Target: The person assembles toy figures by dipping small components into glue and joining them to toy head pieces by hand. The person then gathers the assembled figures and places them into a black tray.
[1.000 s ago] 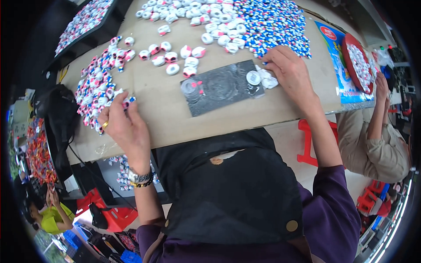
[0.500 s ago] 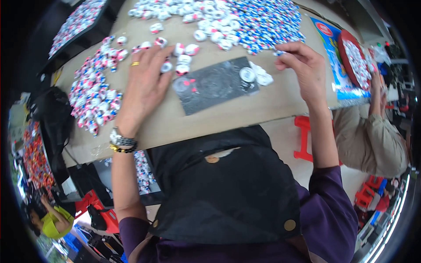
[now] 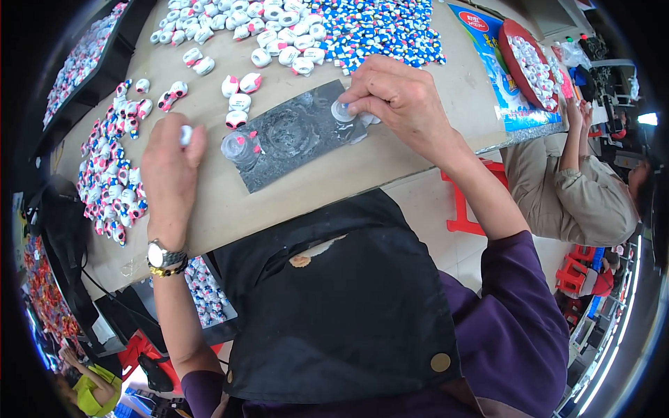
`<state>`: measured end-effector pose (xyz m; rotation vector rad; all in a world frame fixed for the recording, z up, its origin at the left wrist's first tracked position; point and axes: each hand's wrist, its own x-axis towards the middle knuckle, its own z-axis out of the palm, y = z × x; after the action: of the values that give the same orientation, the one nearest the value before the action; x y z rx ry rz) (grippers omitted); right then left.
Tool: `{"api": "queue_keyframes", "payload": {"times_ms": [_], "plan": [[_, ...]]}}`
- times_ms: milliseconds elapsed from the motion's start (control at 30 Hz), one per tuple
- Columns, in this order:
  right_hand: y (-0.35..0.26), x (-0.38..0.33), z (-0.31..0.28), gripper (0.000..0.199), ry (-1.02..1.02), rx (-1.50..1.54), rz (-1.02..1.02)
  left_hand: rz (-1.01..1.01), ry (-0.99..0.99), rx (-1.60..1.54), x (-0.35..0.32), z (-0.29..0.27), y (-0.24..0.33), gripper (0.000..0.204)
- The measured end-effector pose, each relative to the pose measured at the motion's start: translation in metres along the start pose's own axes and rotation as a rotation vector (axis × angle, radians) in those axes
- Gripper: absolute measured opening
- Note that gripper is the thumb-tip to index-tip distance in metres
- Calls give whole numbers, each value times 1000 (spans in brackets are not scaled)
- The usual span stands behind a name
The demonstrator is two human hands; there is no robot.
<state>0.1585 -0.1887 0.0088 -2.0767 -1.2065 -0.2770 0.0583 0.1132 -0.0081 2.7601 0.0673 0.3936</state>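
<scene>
Your left hand [image 3: 169, 164], left of centre, clamps a small white piece [image 3: 186, 136]; your right hand [image 3: 410, 104] reaches the clear round dish [image 3: 341, 112], upper centre; its grip, I cannot tell.

Beige desk [image 3: 209, 202], fullest at its far side.
White pieces [image 3: 239, 19] and a blue heap [image 3: 376, 35] lie there, a mixed pile [image 3: 115, 181] left, a grey mat [image 3: 287, 136] between, a blue sheet [image 3: 512, 115] right.

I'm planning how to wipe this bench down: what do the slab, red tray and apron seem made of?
Slab: possibly rubber or stone; dull, mottled grey.
Red tray: probably plastic; smooth, evenly coloured.
Apron: likely coated fabric; it drapes in folds, with a pale worn patch.
</scene>
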Motion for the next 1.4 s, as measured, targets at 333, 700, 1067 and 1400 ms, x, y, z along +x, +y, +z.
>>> {"api": "queue_keyframes", "payload": {"times_ms": [333, 700, 1067, 1400], "plan": [[-8, 1, 2, 15, -20, -78, -37, -381, -250, -2293, -52, -31, 74, 53], [-18, 2, 3, 9, 11, -147, 65, -554, -463, -2218, -54, 1, 116, 47], [-18, -4, 4, 9, 7, -157, 81, -645, -467, -2246, -52, 7, 117, 48], [-37, -5, -5, 9, 318, 668, 536, -558, -451, -2051, -50, 4, 125, 47]]}}
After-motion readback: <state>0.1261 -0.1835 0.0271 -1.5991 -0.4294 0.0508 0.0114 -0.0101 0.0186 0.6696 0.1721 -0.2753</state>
